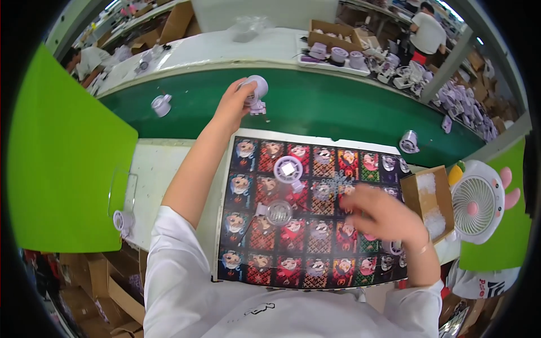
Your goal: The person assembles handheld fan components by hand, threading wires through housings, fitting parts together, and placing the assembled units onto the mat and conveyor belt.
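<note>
Out over the green conveyor belt, my left hand grips a round pale-lavender plastic housing with a small bracket at its lower end. My right hand hovers over the right part of the picture-printed mat, slightly blurred, fingers apart and no object visible in them. Just beyond its fingertips lies a loose pile of small clear or metallic pieces. A round lavender housing with a white square inside rests on the mat. Nearer me sits a clear round part. Another round part is partly hidden under my right forearm.
Single housings stand on the belt at left and right. A cardboard box of small white parts and a rabbit-eared fan flank the mat's right side. A green panel rises at left. Two people work farther back.
</note>
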`<action>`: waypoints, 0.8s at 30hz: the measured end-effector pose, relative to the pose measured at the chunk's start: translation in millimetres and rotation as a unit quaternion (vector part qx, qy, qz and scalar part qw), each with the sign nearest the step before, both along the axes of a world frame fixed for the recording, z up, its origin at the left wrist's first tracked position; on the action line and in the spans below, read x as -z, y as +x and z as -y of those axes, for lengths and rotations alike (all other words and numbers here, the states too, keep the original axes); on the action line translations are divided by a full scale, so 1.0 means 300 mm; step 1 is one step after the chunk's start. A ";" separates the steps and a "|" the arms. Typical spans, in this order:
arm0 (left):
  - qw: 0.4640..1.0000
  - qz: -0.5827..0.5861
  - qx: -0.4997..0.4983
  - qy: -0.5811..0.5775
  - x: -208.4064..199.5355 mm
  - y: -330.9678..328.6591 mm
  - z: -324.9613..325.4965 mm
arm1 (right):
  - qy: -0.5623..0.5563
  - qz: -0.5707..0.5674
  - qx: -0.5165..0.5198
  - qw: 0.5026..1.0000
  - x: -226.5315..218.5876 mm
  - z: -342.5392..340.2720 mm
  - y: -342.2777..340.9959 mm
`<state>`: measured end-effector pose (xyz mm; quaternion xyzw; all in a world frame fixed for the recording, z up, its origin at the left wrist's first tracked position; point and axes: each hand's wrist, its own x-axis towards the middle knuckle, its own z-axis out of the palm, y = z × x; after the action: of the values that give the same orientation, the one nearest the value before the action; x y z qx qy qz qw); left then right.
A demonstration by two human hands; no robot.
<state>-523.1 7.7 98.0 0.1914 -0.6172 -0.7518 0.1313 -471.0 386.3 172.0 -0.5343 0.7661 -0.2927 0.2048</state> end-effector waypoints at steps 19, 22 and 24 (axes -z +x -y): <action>0.969 -0.156 0.117 0.154 0.079 -0.060 -0.205 | -0.311 0.481 0.299 0.763 0.282 0.550 -0.460; 0.967 -0.151 0.067 0.193 0.123 -0.064 -0.173 | -0.288 0.470 0.355 0.755 0.299 0.551 -0.514; 0.975 -0.130 0.015 0.181 0.138 -0.046 -0.134 | -0.239 0.389 0.425 0.781 0.321 0.539 -0.546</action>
<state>-536.8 47.9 56.7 0.1032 -0.4516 -0.8713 0.1618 -634.8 224.6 75.7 -0.0267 0.6763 -0.7066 0.2066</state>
